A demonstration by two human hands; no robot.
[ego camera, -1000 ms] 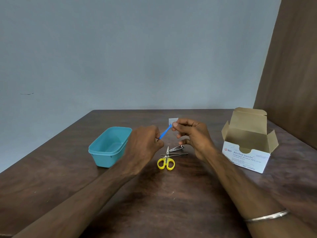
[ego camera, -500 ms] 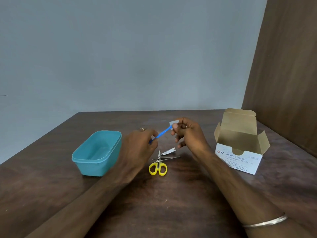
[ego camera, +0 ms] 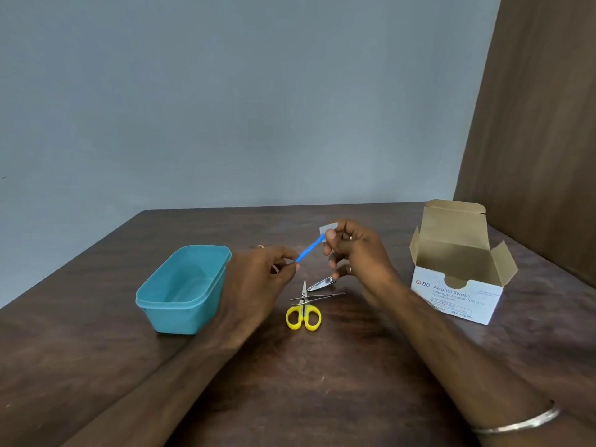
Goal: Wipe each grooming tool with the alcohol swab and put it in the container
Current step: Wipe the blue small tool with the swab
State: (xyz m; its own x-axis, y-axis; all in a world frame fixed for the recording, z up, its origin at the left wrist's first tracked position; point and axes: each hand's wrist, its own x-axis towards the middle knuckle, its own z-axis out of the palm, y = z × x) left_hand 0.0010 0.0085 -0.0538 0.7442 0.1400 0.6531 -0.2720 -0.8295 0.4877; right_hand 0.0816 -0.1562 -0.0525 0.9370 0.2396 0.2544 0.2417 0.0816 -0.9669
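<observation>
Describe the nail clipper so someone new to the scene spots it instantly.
Start at the teal container on the left of the table, then look right to the tool cluster in the middle. The nail clipper lies behind the yellow-handled scissors and thin tweezers. It is the short, stubby, all-metal one.

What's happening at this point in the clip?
A person is cleaning a thin blue tool: the left hand pinches its lower end while the right hand presses a small white swab against its upper end. Yellow-handled scissors, a nail clipper and tweezers lie on the table, apparently unwiped. The teal container looks empty. The swab box stands open.
</observation>
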